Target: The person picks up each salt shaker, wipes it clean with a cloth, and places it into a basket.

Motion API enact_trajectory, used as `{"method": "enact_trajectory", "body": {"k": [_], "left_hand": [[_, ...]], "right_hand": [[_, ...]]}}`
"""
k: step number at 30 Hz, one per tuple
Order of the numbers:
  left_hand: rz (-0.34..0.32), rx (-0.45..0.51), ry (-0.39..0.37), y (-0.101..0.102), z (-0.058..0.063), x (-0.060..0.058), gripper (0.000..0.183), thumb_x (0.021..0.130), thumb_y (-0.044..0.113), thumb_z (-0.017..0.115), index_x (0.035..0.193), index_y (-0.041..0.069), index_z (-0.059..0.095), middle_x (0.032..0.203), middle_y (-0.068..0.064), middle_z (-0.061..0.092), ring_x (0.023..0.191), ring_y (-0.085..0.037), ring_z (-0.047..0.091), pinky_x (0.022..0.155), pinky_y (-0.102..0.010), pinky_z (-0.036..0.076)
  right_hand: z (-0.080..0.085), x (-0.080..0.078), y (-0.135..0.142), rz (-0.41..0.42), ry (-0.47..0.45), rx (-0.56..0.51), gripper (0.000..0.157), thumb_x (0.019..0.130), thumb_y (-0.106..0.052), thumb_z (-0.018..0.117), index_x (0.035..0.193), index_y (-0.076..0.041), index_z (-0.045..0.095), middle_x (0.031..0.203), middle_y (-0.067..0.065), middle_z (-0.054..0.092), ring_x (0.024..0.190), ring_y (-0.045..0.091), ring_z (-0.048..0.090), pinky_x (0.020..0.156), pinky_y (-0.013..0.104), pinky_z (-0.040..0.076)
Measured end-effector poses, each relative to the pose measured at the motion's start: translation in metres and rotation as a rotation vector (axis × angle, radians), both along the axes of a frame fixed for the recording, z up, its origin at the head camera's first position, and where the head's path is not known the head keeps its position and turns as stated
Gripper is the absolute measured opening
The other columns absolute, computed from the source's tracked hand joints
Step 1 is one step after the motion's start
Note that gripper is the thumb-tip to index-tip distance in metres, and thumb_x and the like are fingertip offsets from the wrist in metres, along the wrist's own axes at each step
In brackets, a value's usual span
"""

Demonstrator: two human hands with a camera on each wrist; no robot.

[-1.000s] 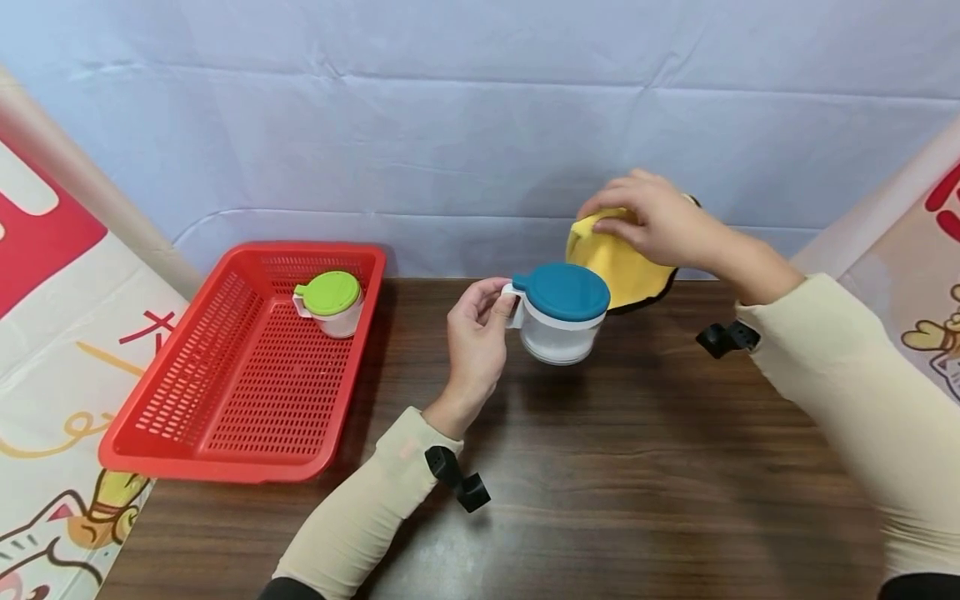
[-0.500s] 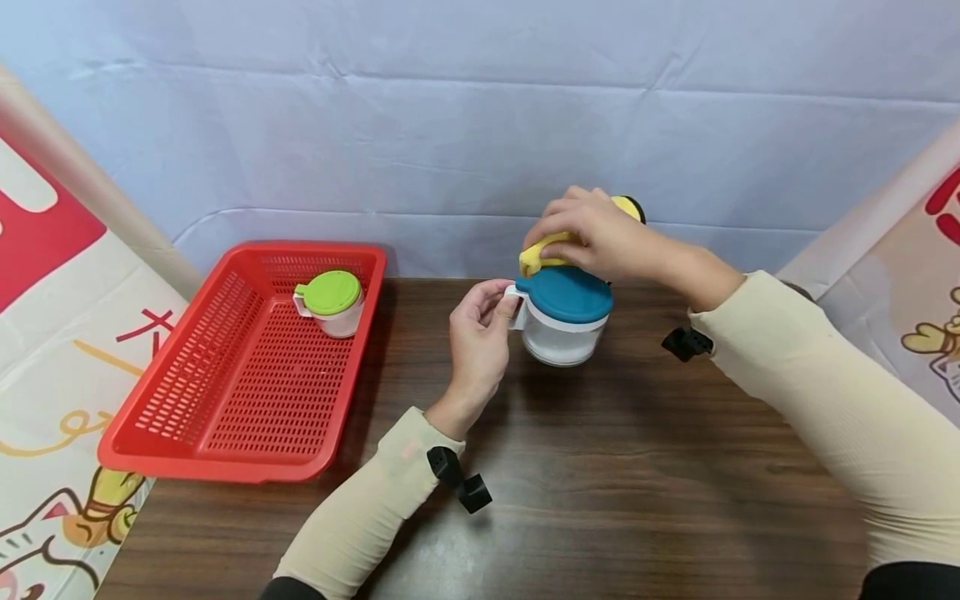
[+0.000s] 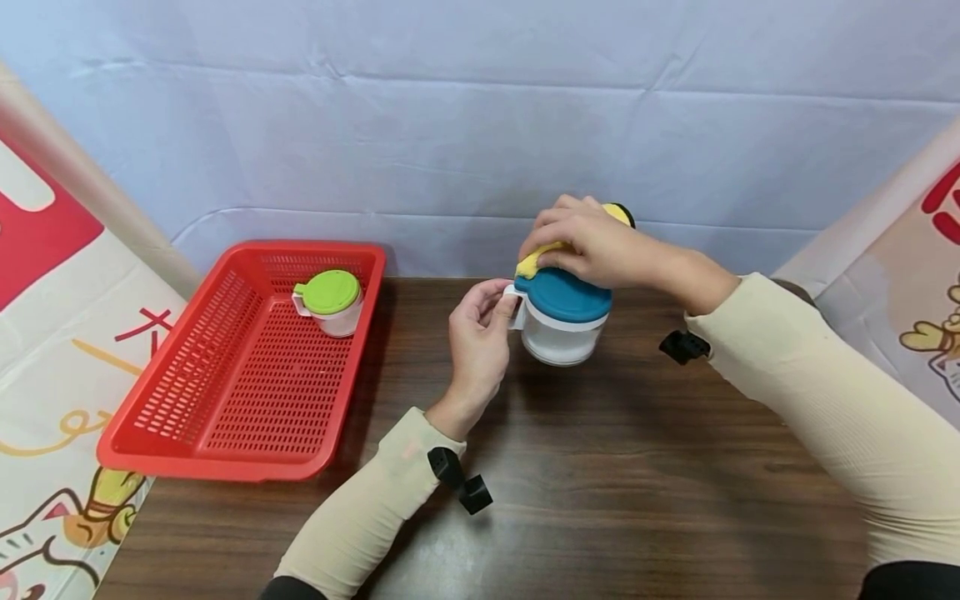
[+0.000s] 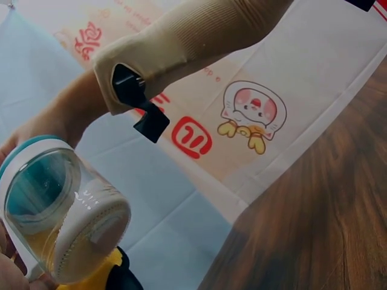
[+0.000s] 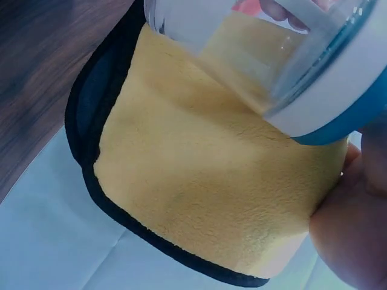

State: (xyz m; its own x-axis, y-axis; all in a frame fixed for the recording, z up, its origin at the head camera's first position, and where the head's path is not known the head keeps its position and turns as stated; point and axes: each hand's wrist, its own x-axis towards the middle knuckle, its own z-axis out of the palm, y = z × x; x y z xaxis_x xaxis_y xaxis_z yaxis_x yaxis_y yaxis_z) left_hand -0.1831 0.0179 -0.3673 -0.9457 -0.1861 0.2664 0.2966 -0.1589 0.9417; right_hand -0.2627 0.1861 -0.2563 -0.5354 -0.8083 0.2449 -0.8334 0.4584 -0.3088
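A clear seasoning jar with a blue lid and a white handle is held above the table. My left hand pinches its handle between thumb and fingers. Over the back of the lid, my right hand grips a yellow cloth against the lid near the spout-side tab. In the right wrist view the cloth hangs down behind the jar, its edge trimmed in black. The left wrist view shows the jar's glass base tilted, with yellow cloth below it.
To the left stands a red perforated basket. Inside it, at the back right corner, sits a smaller clear jar with a green lid. The brown wooden table meets a pale cloth backdrop behind the jar.
My right hand has brought the yellow cloth leftward from behind the jar onto its blue lid, then slightly down toward the handle side. My left hand and the jar have stayed almost still.
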Motion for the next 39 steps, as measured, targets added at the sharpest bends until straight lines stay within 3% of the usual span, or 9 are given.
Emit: {"method": "enact_trajectory", "body": {"k": [18,28,39], "left_hand": [[0.015,0.013,0.013,0.001,0.000,0.000,0.018,0.098,0.002,0.066,0.113,-0.007,0.068,0.108,-0.020,0.072,0.097,-0.020,0.069,0.089,-0.029,0.056],[0.034,0.001,0.017,-0.001,0.000,-0.001,0.018,0.098,0.001,0.066,0.113,-0.007,0.068,0.109,-0.019,0.071,0.097,-0.021,0.069,0.090,-0.031,0.056],[0.040,0.008,0.038,-0.002,0.000,-0.001,0.017,0.097,0.000,0.065,0.113,-0.008,0.067,0.108,-0.020,0.071,0.096,-0.021,0.069,0.089,-0.030,0.057]], "right_hand": [[0.000,0.000,0.014,-0.062,-0.018,0.043,0.019,0.100,-0.006,0.064,0.116,-0.010,0.074,0.113,0.008,0.070,0.099,0.027,0.051,0.080,0.046,0.032],[0.002,0.006,0.033,-0.204,-0.103,0.063,0.023,0.103,-0.008,0.059,0.123,-0.005,0.071,0.115,0.011,0.070,0.094,0.026,0.051,0.083,0.045,0.031],[0.008,0.025,0.050,-0.321,-0.148,0.100,0.024,0.106,-0.013,0.056,0.124,-0.006,0.070,0.099,0.006,0.065,0.087,0.023,0.049,0.078,0.042,0.035]]}}
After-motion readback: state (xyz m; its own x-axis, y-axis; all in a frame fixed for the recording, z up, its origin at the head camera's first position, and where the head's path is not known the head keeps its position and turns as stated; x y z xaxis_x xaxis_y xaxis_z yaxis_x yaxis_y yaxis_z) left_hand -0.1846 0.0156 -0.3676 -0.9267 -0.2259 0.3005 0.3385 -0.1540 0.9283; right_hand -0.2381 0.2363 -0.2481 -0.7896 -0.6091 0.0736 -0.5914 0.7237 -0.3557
